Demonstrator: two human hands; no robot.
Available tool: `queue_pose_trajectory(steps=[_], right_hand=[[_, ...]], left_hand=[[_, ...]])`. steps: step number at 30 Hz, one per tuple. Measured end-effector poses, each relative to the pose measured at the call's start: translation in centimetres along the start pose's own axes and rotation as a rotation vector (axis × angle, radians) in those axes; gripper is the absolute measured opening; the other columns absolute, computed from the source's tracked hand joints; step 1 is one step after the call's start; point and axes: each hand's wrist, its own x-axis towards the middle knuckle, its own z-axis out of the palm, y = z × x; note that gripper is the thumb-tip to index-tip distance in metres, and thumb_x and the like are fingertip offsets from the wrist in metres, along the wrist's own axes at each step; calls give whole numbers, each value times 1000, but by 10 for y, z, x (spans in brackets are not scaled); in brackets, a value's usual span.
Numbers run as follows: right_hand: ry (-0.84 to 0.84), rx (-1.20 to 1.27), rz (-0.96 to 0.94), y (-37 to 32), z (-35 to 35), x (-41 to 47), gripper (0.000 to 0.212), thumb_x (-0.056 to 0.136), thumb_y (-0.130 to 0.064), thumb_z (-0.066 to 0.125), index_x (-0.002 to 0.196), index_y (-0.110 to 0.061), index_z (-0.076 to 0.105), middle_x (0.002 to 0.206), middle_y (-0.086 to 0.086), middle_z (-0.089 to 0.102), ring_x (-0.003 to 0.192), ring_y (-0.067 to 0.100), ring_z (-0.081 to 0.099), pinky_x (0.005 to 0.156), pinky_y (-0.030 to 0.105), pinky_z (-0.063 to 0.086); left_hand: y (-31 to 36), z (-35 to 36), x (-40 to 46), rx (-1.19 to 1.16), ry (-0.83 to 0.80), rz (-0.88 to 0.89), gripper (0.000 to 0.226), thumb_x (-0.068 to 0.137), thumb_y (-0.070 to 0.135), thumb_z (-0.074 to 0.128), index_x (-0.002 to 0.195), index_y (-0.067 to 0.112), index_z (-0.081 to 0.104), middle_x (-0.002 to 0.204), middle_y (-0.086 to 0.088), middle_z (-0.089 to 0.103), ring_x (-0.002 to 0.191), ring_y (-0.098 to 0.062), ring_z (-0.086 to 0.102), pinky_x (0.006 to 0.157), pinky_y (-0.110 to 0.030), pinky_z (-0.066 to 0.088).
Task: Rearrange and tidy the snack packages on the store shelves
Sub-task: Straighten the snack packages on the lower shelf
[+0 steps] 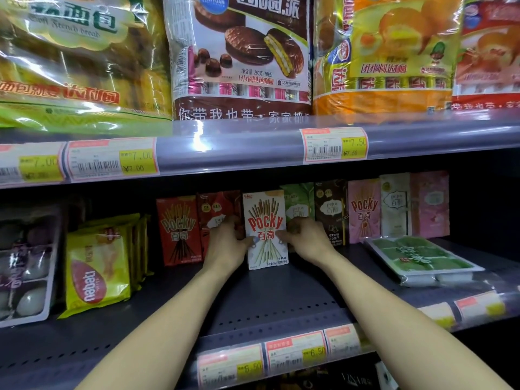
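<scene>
Fingers of the left hand [226, 243] and right hand [305, 240] went behind the white Pocky box [266, 230], so only thumbs showed; the dark red box [218, 215] and green box [298, 202] were partly covered. The bread bags [73, 57] on the upper shelf were cut off at the top edge; price tags [112, 159] were too blurred to read fully; the egg tray [24, 266] was cropped at left.

Both hands, left [228, 243] and right [308, 240], grip one upright Pocky box [266, 230] on the lower shelf [267, 302]. Left of the grip stand two more boxes [178, 230], further left the Nabati packs [97, 266]. Right of it runs a box row [365, 211], a tray [422, 261] lying before it.
</scene>
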Motion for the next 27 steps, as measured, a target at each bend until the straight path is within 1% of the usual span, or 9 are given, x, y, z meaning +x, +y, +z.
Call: queue_pose_trajectory(steps=[3, 8, 12, 16, 18, 21, 22, 24, 27], right_hand=[[0, -7, -3, 0, -1, -1, 18, 91, -23, 64, 93, -5, 67, 102, 14, 71, 94, 27, 68, 85, 47, 55], [-9, -41, -2, -1, 0, 0, 26, 92, -26, 61, 100, -1, 66, 102, 14, 71, 94, 28, 67, 86, 47, 54], [-8, -80, -9, 0, 0, 0, 26, 93, -29, 60, 101, -6, 67, 105, 11, 71, 95, 25, 66, 87, 41, 54], [-41, -116, -24, -1, -3, -4, 28, 94, -32, 58, 108, -9, 67, 111, 9, 70, 101, 23, 64, 86, 33, 51], [-68, -130, -40, -4, -5, -8, 29, 95, -33, 57, 112, -13, 67, 115, 7, 69, 103, 21, 63, 84, 29, 49], [-89, -147, -64, -8, -10, -16, 29, 94, -33, 58, 115, -16, 67, 119, 4, 68, 106, 19, 62, 79, 24, 43], [-90, -159, -75, -10, -12, -19, 29, 94, -32, 58, 117, -16, 66, 121, 4, 67, 108, 20, 62, 80, 23, 42], [-77, -176, -90, -13, -16, -26, 30, 93, -31, 60, 118, -15, 66, 122, 4, 67, 111, 21, 61, 80, 22, 41], [-40, -177, -90, -17, -20, -39, 31, 90, -31, 65, 115, -13, 67, 118, 5, 68, 106, 21, 62, 79, 22, 40]], left_hand=[[1, 0, 1, 4, -12, -8, 32, 78, 24, 78, 96, 23, 51, 75, 9, 60, 65, 6, 51, 49, -9, 34], [1, 1, 0, -8, -26, -29, 32, 79, 23, 77, 96, 21, 50, 78, 4, 62, 66, 6, 48, 49, -7, 31], [3, 0, -1, -2, -34, -44, 32, 81, 24, 76, 102, 19, 53, 83, 5, 61, 69, -1, 51, 50, -6, 31], [5, -3, -4, -17, -61, -64, 35, 81, 22, 75, 108, 17, 54, 85, 4, 61, 77, -7, 55, 48, -5, 32], [7, -5, -6, -33, -80, -74, 39, 80, 21, 76, 112, 15, 54, 92, 1, 65, 78, -7, 55, 53, -7, 34], [11, -8, -10, -47, -125, -80, 46, 81, 19, 75, 120, 12, 53, 113, -4, 67, 91, -12, 57, 70, -19, 41], [13, -10, -12, -39, -144, -79, 47, 81, 20, 75, 122, 12, 53, 116, -4, 66, 93, -12, 56, 70, -20, 41], [19, -14, -16, -19, -184, -69, 48, 81, 22, 75, 123, 13, 53, 120, -2, 66, 97, -13, 59, 71, -20, 42], [31, -24, -28, 29, -188, -50, 46, 81, 25, 74, 122, 14, 53, 120, -4, 66, 108, -22, 62, 78, -24, 44]])
